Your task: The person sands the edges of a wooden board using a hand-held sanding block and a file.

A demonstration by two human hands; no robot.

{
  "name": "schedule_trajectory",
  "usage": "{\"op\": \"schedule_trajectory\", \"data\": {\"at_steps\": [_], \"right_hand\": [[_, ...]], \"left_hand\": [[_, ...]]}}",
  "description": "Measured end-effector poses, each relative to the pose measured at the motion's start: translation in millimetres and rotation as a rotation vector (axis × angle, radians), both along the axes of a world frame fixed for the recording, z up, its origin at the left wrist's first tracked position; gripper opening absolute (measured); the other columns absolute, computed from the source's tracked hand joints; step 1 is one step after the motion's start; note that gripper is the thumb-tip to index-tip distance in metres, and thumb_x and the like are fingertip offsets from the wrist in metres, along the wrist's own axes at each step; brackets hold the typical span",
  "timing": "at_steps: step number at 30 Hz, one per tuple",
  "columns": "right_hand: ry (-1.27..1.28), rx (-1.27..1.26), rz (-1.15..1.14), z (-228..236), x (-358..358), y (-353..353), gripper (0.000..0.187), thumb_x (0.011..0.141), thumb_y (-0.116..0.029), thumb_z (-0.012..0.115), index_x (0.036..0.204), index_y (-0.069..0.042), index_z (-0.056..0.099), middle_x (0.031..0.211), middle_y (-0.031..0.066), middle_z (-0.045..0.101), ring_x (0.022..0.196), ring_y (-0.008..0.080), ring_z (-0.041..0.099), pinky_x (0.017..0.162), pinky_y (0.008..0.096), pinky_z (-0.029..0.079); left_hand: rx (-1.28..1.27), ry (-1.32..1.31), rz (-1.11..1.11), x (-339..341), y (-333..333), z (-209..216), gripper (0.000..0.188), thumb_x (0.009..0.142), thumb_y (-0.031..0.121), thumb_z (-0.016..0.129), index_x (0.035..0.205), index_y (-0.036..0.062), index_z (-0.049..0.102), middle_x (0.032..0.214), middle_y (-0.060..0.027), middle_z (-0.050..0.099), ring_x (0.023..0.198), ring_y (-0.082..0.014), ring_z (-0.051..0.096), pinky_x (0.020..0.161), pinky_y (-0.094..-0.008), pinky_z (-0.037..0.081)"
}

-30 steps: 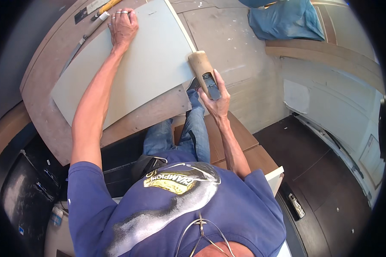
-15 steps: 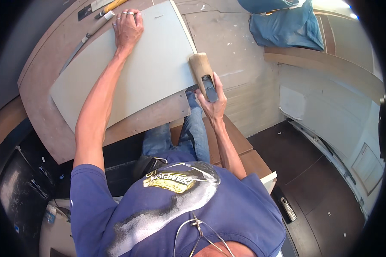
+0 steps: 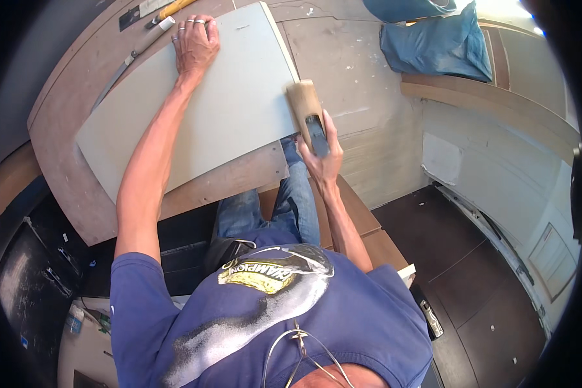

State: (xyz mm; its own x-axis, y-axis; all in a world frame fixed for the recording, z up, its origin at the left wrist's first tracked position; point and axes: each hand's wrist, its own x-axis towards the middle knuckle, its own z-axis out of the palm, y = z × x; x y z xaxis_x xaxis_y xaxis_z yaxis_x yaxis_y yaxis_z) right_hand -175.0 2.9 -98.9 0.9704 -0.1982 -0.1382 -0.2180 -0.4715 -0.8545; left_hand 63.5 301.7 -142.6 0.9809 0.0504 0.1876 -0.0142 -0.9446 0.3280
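One white-ended tool and a yellow-handled tool lie on the brown worktop. The left hand rests on a pale panel, fingertips hidden, so whether it grips anything cannot be told. At the panel's right edge sits a wooden plane, the right hand curled around its near end.
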Motion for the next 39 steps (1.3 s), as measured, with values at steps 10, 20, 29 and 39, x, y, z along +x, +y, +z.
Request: {"op": "schedule_trajectory", "data": {"at_steps": [10, 20, 29, 39], "right_hand": [[-0.057, 0.02, 0.014, 3.6, 61.1, 21.6, 0.078, 0.08, -0.015, 0.082, 0.152, -0.011, 0.052, 0.132, 0.0193, 0.07, 0.119, 0.0388, 0.068, 0.117, 0.0542, 0.043], [-0.135, 0.05, 0.015, -17.3, 175.7, 78.1, 0.077, 0.079, -0.021, 0.08, 0.15, -0.012, 0.054, 0.133, 0.016, 0.07, 0.114, 0.0396, 0.067, 0.105, 0.0479, 0.051], [-0.152, 0.009, 0.035, -16.2, 145.2, 62.1, 0.08, 0.077, -0.016, 0.081, 0.152, -0.01, 0.053, 0.132, 0.0186, 0.07, 0.12, 0.0381, 0.066, 0.106, 0.0473, 0.053], [-0.091, -0.01, 0.034, -25.1, 285.0, 107.2, 0.078, 0.077, -0.024, 0.08, 0.15, -0.011, 0.053, 0.129, 0.0173, 0.072, 0.116, 0.0375, 0.069, 0.101, 0.0448, 0.055]], "left_hand": [[0.001, -0.006, -0.009, -1.0, 0.7, 0.6, 0.021, 0.104, 0.029, 0.058, 0.111, 0.0118, 0.067, 0.115, -0.0067, 0.068, 0.113, -0.0324, 0.062, 0.099, -0.0518, 0.047], [-0.002, -0.012, 0.015, -2.9, 1.7, 5.4, 0.018, 0.103, 0.027, 0.059, 0.109, 0.0123, 0.067, 0.113, -0.0064, 0.067, 0.112, -0.0317, 0.062, 0.098, -0.0516, 0.047], [-0.04, -0.009, 0.012, 0.9, -1.9, 7.8, 0.016, 0.103, 0.025, 0.06, 0.109, 0.0124, 0.066, 0.111, -0.0074, 0.067, 0.109, -0.0325, 0.061, 0.097, -0.051, 0.047], [-0.023, -0.006, -0.005, 1.7, -14.8, 9.1, 0.017, 0.103, 0.025, 0.06, 0.109, 0.011, 0.067, 0.111, -0.0074, 0.066, 0.11, -0.0319, 0.061, 0.097, -0.0508, 0.046]]}}
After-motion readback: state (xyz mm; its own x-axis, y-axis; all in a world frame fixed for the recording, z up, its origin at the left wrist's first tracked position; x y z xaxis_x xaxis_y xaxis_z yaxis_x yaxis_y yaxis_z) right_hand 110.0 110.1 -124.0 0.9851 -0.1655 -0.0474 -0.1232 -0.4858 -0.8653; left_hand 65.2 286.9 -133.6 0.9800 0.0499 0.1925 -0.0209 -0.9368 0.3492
